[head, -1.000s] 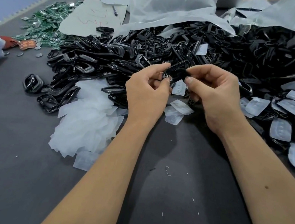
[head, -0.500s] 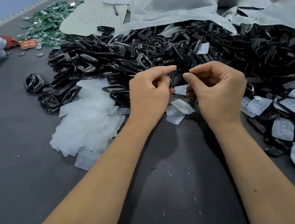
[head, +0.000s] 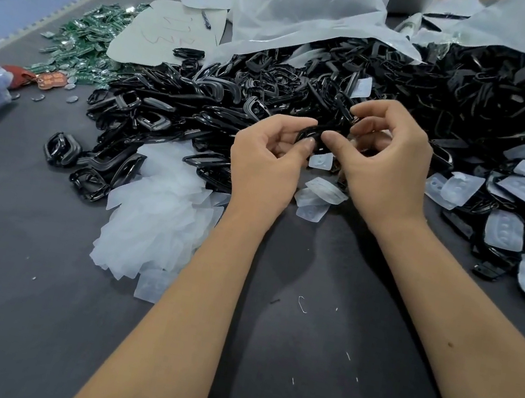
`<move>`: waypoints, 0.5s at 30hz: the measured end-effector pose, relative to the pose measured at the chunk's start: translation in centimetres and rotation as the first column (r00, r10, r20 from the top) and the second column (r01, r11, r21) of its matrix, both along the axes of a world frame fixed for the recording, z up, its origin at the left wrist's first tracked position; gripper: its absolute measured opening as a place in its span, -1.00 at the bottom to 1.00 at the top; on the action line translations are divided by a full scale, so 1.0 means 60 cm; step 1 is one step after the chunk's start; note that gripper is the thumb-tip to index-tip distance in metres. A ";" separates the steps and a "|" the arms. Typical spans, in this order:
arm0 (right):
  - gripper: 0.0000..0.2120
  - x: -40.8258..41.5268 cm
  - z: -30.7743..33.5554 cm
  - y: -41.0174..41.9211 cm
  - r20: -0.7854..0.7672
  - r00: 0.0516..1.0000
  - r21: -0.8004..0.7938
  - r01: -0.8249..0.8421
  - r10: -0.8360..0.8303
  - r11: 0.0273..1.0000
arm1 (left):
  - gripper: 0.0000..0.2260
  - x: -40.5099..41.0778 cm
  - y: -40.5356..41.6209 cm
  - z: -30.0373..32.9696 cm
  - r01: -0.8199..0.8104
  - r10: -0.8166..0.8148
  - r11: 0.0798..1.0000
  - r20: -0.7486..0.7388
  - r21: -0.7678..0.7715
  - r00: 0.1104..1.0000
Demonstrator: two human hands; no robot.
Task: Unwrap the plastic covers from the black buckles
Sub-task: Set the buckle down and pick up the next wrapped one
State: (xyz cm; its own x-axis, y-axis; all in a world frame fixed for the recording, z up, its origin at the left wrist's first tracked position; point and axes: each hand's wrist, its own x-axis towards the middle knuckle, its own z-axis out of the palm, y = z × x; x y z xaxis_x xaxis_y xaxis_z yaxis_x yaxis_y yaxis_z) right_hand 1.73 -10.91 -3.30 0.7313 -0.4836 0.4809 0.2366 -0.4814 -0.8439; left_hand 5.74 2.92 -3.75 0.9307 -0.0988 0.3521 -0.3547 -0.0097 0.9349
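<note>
Head view: left hand (head: 265, 164) and right hand (head: 386, 164) pinch one black buckle (head: 313, 133) above the counter (head: 29, 298), mid-unwrap; whether film remains is unclear. Next move likely needs a peeling pull.

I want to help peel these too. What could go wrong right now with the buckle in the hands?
1. Both hands, left hand and right hand, pinch one buckle above the black pile; if it slips, it could get lost there.
2. Peeled covers lie right under the hands, so a new one may scatter instead of reaching the cover heap.
</note>
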 end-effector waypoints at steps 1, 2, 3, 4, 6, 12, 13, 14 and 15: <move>-0.69 0.001 0.000 -0.001 -0.028 0.998 0.102 -0.047 0.050 0.994 | -0.79 0.001 0.000 0.000 0.016 -0.016 1.000 -0.008 -0.024 1.000; -0.72 0.001 0.000 -0.002 -0.038 0.993 0.206 -0.102 0.112 0.973 | -0.79 0.002 0.001 0.000 0.030 -0.030 0.999 -0.013 -0.038 0.999; -0.76 0.002 -0.001 -0.002 -0.034 0.986 0.285 -0.147 0.163 0.947 | -0.79 0.003 0.002 0.000 0.042 -0.043 0.998 -0.016 -0.043 0.999; -0.80 0.002 -0.002 -0.003 -0.027 0.982 0.327 -0.169 0.188 0.930 | -0.79 0.003 0.002 0.001 0.051 -0.052 0.998 -0.018 -0.045 0.998; -0.81 0.003 -0.003 -0.005 -0.011 0.979 0.346 -0.186 0.202 0.920 | -0.81 0.003 0.002 0.001 0.053 -0.054 0.997 -0.011 -0.051 0.999; -0.77 0.000 0.001 -0.009 -0.032 0.979 0.263 -0.188 0.203 0.946 | -0.82 0.005 0.003 -0.002 0.008 -0.008 1.000 0.029 0.004 1.000; -0.77 -0.001 0.001 -0.008 -0.034 0.979 0.245 -0.185 0.199 0.952 | -0.82 0.005 0.003 -0.001 0.003 -0.003 1.000 0.035 0.011 0.999; -0.76 -0.001 0.002 -0.008 -0.036 0.980 0.230 -0.183 0.196 0.956 | -0.81 0.006 0.004 -0.001 -0.001 0.001 1.000 0.038 0.013 0.999; -0.75 -0.001 0.002 -0.008 -0.040 0.980 0.220 -0.184 0.197 0.958 | -0.80 0.006 0.004 0.000 -0.004 0.004 1.000 0.038 0.014 0.999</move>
State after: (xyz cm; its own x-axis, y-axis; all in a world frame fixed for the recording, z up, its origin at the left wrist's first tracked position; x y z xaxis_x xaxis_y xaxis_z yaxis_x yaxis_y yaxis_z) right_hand 1.68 -11.37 -3.15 0.8446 -0.4191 0.3331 0.2514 -0.2389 -0.9379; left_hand 6.10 3.17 -3.75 0.9172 -0.1005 0.3856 -0.3897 -0.0242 0.9206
